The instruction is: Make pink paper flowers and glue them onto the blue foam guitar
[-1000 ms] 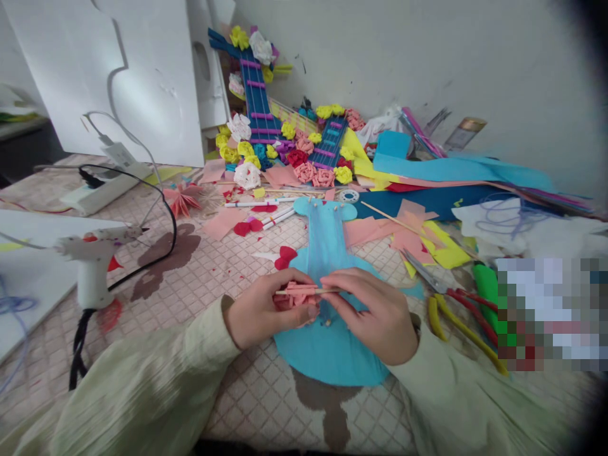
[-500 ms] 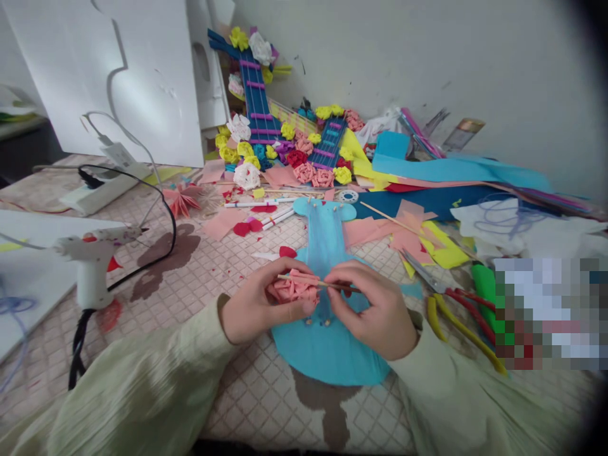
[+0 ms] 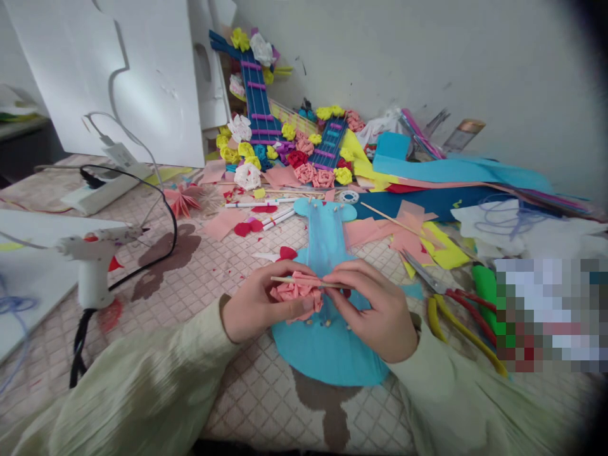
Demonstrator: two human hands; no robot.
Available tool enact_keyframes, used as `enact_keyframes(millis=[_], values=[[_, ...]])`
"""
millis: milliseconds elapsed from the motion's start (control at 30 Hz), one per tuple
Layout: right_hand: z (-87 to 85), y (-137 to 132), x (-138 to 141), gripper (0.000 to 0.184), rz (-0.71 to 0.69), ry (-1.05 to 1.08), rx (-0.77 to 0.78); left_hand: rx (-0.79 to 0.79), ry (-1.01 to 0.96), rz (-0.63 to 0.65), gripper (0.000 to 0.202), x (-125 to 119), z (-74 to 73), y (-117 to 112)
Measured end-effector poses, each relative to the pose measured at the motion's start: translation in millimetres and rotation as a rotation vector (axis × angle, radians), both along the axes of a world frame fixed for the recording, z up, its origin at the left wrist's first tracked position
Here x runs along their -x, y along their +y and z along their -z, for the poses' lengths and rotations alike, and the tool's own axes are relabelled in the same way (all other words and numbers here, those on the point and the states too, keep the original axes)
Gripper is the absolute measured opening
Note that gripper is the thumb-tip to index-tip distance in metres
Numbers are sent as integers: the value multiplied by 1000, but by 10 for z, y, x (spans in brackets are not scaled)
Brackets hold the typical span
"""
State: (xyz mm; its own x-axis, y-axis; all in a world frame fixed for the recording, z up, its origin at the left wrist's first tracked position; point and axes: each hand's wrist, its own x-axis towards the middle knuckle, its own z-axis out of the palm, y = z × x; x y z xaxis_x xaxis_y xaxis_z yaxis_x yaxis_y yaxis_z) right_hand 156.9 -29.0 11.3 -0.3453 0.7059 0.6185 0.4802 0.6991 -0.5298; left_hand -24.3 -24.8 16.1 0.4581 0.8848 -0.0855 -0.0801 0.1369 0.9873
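Observation:
Between its thumb and fingers my left hand [image 3: 266, 301] holds a pink crepe-paper flower [image 3: 297, 291] with crumpled, folded petals. My right hand [image 3: 373, 307] pinches a thin wooden stick [image 3: 289, 279] that lies across the top of the flower and points left. Beneath both hands lies a light-blue paper-covered guitar shape [image 3: 327, 358], its neck reaching away from me and small pegs showing at its head. Part of the guitar's body is hidden by my hands.
A white hot glue gun [image 3: 95, 266] stands at left with its black cord. Scissors with red handles [image 3: 470, 307] and a yellow-handled tool [image 3: 463, 335] lie at right. Behind are dark-blue paper guitars [image 3: 259, 101] among paper flowers, and pink paper scraps [image 3: 225, 227].
The stick has shifted left over the flower, so its end sticks out further past the petals. The flower has turned slightly in my left hand.

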Motion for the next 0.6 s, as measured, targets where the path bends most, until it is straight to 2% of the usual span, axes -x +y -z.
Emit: enact_keyframes(millis=[100,333,600], values=[[-3,1,-2,17,27,16,10,56,-58,-50,36,-9,8,2],[29,-31,-26,14,83,1,104,-16,-95,-128,26,-37,3,16],[27,-12,-34,13,84,-20,7,-8,-52,-94,23,-34,6,9]])
